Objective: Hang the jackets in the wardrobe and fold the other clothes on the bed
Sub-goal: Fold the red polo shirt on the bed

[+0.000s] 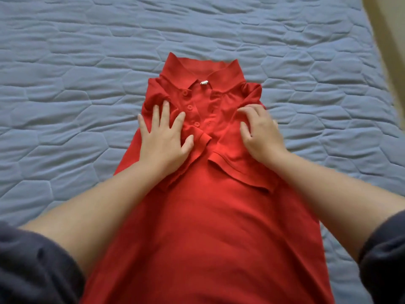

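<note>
Shirt: a red polo shirt [208, 216] lies face up on the bed [76, 84], its collar [197, 66] at the far end and its hem running off the near edge of the view.
Left hand: the left hand [163, 139] lies just nearer than the collar and to its left. It is flat with fingers spread, pressing on cloth and gripping nothing.
Right hand: the right hand [262, 134] lies just nearer than the collar and to its right, fingertips on the cloth. The fingers are bent and blurred, so I cannot tell whether they pinch fabric or only rake it.
Sleeves: the left sleeve [197, 148] and right sleeve [241, 172] are both turned inward over the chest, nearer than the collar. Their cuffs almost meet at the middle.
Why so: the flat palm probably pins the left fold while the other side is tidied. Tucked sleeves narrow the body for a lengthwise fold.
Stage: this looks like an early fold, with the long lower body not yet doubled up towards the collar.
Cloth: matte knit, soft and limp, puckered at both shoulders beside the collar. It would likely creep if let go.
Collar: stiffer ribbed band, points spread, a small white label [203, 82] inside.
Placket: three red buttons [190, 107] run down from the collar.
Bed cover: blue-grey quilt, stitched in elongated hexagons, lightly puffed.
Arms: bare forearms, dark cuffs [32, 270] pushed up, nearest the viewer.
</note>
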`<action>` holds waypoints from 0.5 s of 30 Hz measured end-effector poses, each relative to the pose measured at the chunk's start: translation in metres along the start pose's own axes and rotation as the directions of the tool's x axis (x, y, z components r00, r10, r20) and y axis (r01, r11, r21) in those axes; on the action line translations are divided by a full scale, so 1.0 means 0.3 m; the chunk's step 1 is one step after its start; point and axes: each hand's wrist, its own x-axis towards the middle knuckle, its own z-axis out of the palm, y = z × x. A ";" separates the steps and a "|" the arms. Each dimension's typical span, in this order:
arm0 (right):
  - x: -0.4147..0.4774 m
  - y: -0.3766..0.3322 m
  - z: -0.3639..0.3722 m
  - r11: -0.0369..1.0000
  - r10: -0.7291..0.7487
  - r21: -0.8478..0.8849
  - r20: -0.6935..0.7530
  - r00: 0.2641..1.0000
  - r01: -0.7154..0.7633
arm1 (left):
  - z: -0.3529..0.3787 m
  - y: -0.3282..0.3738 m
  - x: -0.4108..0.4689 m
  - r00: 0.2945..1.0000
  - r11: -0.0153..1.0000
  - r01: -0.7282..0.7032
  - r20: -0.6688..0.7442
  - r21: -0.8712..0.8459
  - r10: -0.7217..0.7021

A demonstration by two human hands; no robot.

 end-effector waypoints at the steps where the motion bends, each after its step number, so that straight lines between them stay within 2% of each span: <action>1: 0.034 0.011 -0.038 1.000 -0.006 -0.003 -0.034 0.999 0.006 | -0.015 0.033 -0.005 0.998 0.998 -0.026 -0.057 -0.053 0.023; 2: 0.071 0.022 -0.071 0.999 -0.013 -0.038 -0.022 1.000 0.012 | -0.022 0.071 -0.010 0.992 0.993 -0.079 -0.103 -0.085 0.070; 4: 0.148 0.047 -0.122 0.988 -0.035 -0.146 0.092 0.995 0.048 | -0.017 0.154 -0.016 0.962 0.967 -0.235 -0.164 -0.098 0.217; 5: 0.183 0.060 -0.141 0.976 -0.041 -0.206 0.167 0.985 0.076 | -0.003 0.193 -0.018 0.940 0.945 -0.317 -0.161 -0.082 0.301; 7: 0.244 0.079 -0.159 0.942 -0.039 -0.307 0.297 0.954 0.134 | 0.048 0.244 -0.022 0.901 0.903 -0.430 -0.067 0.011 0.429; 9: 0.295 0.077 -0.154 0.915 -0.045 -0.348 0.409 0.912 0.202 | 0.110 0.240 -0.035 0.902 0.898 -0.430 0.005 0.090 0.432; 12: 0.356 0.073 -0.135 0.859 -0.066 -0.396 0.544 0.836 0.325 | 0.159 0.218 -0.058 0.928 0.928 -0.370 -0.038 0.054 0.372; 15: 0.398 0.089 -0.146 0.711 0.022 -0.597 0.548 0.836 0.372 | 0.182 0.222 -0.057 0.934 0.938 -0.345 -0.088 0.029 0.346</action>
